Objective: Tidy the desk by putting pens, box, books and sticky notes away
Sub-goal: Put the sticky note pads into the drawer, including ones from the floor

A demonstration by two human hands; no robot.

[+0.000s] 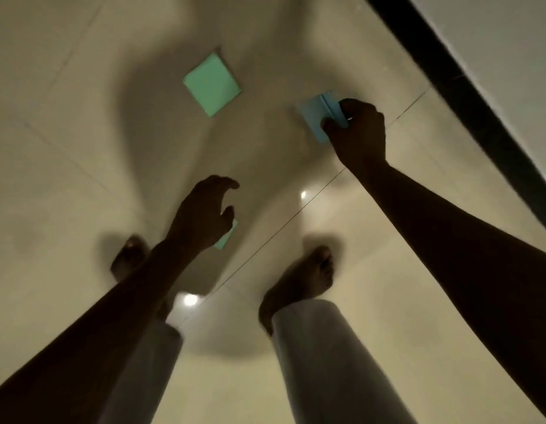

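Note:
I am looking down at a tiled floor in dim light. A green sticky-note pad (212, 84) lies flat on the floor ahead of me. My right hand (358, 130) grips a pale blue sticky-note pad (316, 117) with curled fingers at floor level, right of the green pad. My left hand (204, 214) hovers lower in the view with fingers loosely spread, holding nothing. A second green pad (227, 238) shows as a corner peeking out from under my left hand; most of it is hidden.
My two bare feet (305, 273) and pale trouser legs (320, 356) stand on the beige floor tiles (66, 148). A dark skirting strip (467, 93) and a pale wall run diagonally along the right. Lamp reflections glare on the tiles between my feet.

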